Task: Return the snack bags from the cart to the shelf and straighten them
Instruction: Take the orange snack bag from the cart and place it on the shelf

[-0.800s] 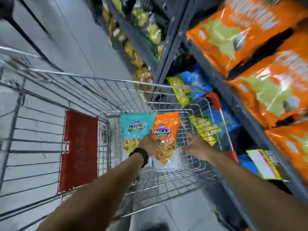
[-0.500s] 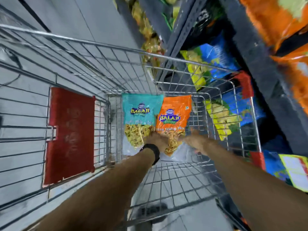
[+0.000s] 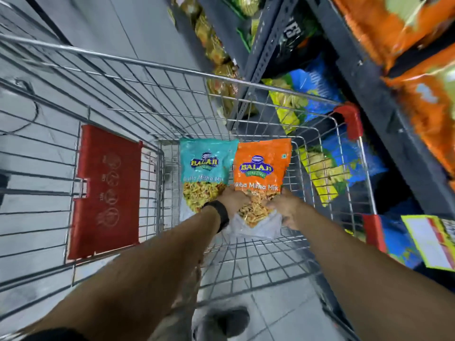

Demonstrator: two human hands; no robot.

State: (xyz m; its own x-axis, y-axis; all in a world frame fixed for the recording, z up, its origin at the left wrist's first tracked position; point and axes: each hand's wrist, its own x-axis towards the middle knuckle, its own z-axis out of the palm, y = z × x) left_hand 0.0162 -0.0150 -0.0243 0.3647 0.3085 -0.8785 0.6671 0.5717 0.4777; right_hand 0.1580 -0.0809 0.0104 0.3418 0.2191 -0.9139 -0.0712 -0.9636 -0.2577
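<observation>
Two bags: teal snack bag (image 3: 206, 168) left, orange snack bag (image 3: 262, 168) right, lying flat side by side, edges touching, on the wire floor of the cart (image 3: 172, 70).
Orange bag: clear lower half, yellow mix showing; both hands on it.
Left hand (image 3: 235, 199): fingers closed on the orange bag's near-left edge, also covering the teal bag's near-right corner; black band (image 3: 219, 214) on the wrist.
Right hand (image 3: 286, 207): grasping the orange bag's near-right side.
Cart contents: only the two bags; red seat flap (image 3: 108, 190) folded down on the left.
Shelf (image 3: 384, 114): right of the cart, orange packs (image 3: 428, 99) up top, blue-yellow packs (image 3: 305, 94) lower, seen through the wire.
Floor: grey tiles (image 3: 118, 25), a shoe (image 3: 226, 321) near the bottom edge.
Change from earlier: right hand was on the cart's wire beside the bag, now on the orange bag; left hand has moved further onto it; bags in the same spot.
</observation>
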